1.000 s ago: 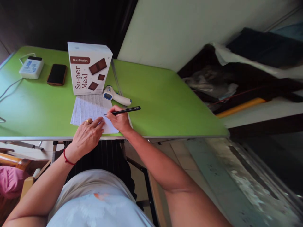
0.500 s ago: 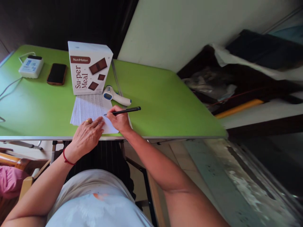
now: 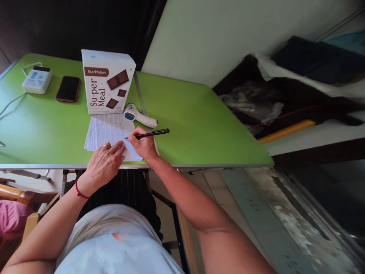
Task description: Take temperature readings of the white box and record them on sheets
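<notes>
Sheets of paper covered with small handwriting lie near the front edge of the green table. My right hand grips a black pen, its tip down at the paper and its back end pointing right. Flat on the lower left of the sheets rests my left hand, fingers stretched out towards the pen tip. It wears a ring and a red wrist cord. Just behind the paper stands a white box with brown chocolate pieces printed on it. A white infrared thermometer lies beside the sheets.
A dark phone lies left of the box. Farther left sits a white device with a cable. To the right of the table is a dark shelf with bags and cloth. Pink cloth hangs at the lower left.
</notes>
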Demonstrator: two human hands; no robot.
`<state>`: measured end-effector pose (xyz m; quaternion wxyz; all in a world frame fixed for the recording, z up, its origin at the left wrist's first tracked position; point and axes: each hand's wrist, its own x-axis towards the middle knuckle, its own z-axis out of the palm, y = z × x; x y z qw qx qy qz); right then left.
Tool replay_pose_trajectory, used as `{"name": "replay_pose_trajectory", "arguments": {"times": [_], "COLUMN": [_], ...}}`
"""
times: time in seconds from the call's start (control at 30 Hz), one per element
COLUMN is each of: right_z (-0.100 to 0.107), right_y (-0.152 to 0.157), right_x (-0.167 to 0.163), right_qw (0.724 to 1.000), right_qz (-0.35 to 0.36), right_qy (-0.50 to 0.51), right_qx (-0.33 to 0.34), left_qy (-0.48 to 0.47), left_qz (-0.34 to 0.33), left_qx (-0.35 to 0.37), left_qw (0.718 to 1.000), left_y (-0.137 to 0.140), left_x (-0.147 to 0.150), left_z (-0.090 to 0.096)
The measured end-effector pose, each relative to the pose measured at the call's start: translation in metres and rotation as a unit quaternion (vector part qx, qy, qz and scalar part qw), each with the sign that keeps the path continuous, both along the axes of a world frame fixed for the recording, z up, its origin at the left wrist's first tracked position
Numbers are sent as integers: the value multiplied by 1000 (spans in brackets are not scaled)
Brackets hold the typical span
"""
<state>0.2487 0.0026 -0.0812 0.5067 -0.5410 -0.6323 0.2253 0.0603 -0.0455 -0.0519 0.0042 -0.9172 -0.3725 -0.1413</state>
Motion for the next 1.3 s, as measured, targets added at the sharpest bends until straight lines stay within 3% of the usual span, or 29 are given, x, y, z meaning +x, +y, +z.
{"name": "replay_pose_trajectory", "arguments": {"times": [0.4,1.3], "right_z": [-2,-2], "right_y": [-2,-1], "right_x": [2,1], "right_qw": [999,1000], "right_qz": [-39,-25], "right_qy": [18,10], "right_qx": [-3,9], "left_qy": [-2,0], "left_qz": [1,2], "left_qx": [-10,22], "left_qw": [1000,1000], "left_y": [0,0], "left_x": [0,-1], "left_z": [0,-3]}}
